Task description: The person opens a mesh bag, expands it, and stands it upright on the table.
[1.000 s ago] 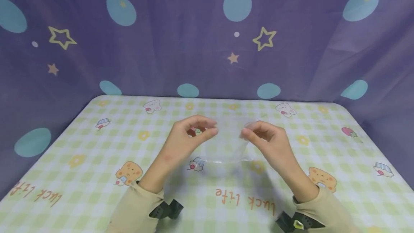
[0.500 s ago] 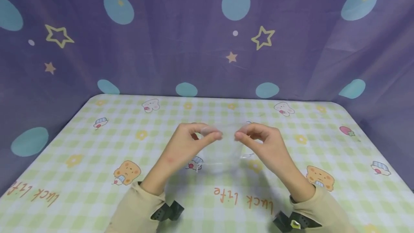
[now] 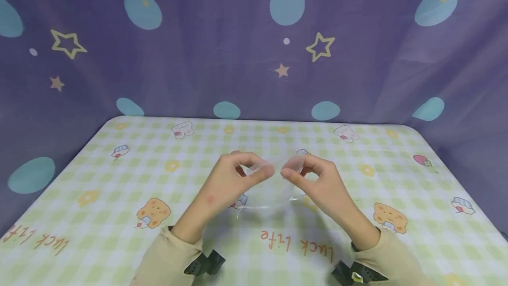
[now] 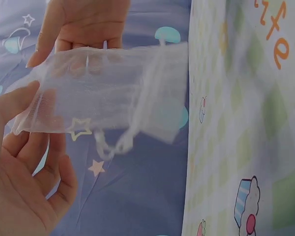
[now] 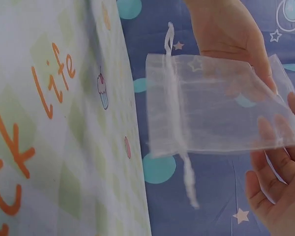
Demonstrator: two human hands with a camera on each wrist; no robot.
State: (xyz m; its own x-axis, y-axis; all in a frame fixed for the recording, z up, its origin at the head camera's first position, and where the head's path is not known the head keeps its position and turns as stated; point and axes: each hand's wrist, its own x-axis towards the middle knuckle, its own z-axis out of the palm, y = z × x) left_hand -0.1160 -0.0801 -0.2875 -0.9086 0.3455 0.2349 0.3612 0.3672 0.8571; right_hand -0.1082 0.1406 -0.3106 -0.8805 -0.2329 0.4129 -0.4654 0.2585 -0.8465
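Note:
A sheer white organza drawstring pouch (image 3: pixel 265 193) hangs between my two hands above the table. Its gathered cord band and loose white cord (image 4: pixel 129 129) show in the left wrist view, towards the end away from my fingertips. My left hand (image 3: pixel 232 178) pinches one corner of the other end between thumb and fingers. The opposite corner is pinched by my right hand (image 3: pixel 317 175), with the fingertips of both hands only a small gap apart. Seen from the right wrist, the mesh (image 5: pixel 211 113) looks flat and see-through, with fingers visible behind it. Nothing can be made out inside.
Under my hands lies a table with a green-and-white checked cloth (image 3: pixel 214 242) printed with cartoon figures and lettering. A purple curtain (image 3: pixel 222 56) with stars and blue dots hangs behind it. Dark camera mounts (image 3: pixel 205 263) sit at both wrists.
My hands have come closer together and slightly nearer to me, both still pinching the pouch. Its mesh bows more between them, and the head view has shifted slightly.

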